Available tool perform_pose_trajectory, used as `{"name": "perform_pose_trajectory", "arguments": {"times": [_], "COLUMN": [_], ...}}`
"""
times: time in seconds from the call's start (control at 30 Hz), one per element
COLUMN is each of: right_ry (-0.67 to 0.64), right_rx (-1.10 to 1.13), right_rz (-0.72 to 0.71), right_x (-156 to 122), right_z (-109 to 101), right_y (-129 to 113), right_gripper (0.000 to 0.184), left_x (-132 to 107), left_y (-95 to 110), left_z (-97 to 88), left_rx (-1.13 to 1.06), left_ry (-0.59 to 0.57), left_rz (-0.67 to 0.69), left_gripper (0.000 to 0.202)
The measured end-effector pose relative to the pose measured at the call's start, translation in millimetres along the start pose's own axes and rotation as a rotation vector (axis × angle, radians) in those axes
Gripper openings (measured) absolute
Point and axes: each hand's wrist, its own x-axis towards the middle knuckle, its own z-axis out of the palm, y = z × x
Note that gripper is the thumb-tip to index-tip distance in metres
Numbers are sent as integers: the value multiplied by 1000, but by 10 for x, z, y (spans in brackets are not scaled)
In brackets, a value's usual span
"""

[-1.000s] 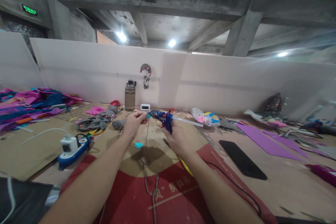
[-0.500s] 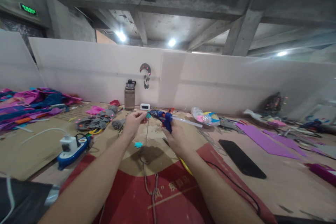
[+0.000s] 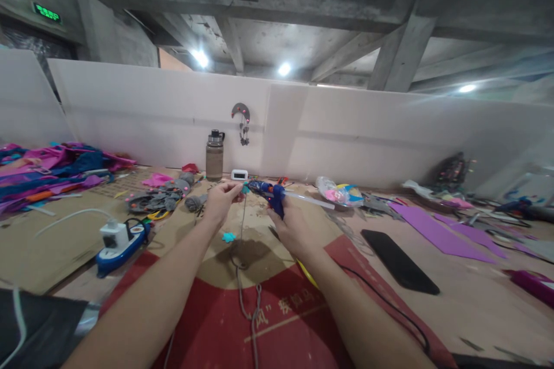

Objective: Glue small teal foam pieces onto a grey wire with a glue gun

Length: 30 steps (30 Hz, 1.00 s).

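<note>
My right hand [image 3: 289,220] is wrapped round a blue hot glue gun [image 3: 274,197], with a clear glue stick [image 3: 309,200] poking out of its back. The gun's nozzle points left at a small teal felt piece [image 3: 246,187], pinched in the fingertips of my left hand [image 3: 225,200]. Whether the nozzle touches the felt I cannot tell. From the felt a grey cord [image 3: 243,225] hangs down and runs in loose loops over the cardboard. A second teal piece, shaped like a flower or star [image 3: 228,237], lies below my left hand.
A red and tan cardboard sheet [image 3: 208,323] covers the table before me. A bottle [image 3: 214,155] stands by the white partition. At left are a power strip [image 3: 123,248] and felt scraps [image 3: 64,170]; at right, a black phone [image 3: 399,261] and purple sheets [image 3: 439,230].
</note>
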Motion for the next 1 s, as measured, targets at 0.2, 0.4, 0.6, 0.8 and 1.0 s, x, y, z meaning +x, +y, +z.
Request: {"name": "perform_pose_trajectory", "arguments": {"times": [0.2,0.4,0.6,0.8,1.0], "right_ry": [-4,-12,21,16,33], "right_rx": [1,1,9,18,1], "right_rz": [-5,-33,-25,-32,-43], "right_x": [2,-13,-4,-1,11], "right_z": [-6,-33,-14,-11,-12], "right_y": [-6,-34,-5,3,10], "right_gripper": [31,33,30,28,27], "left_x": [-7,-6,-14,-8,-3], "left_y": [6,10,17,5,2], "left_z": [5,5,10,3,0], "left_rx": [6,0,9,11,22], "left_ry": [6,-9,-2,-13,-10], "left_rz": [6,1,1,12,9], "left_gripper": [32,33,33,32,33]}}
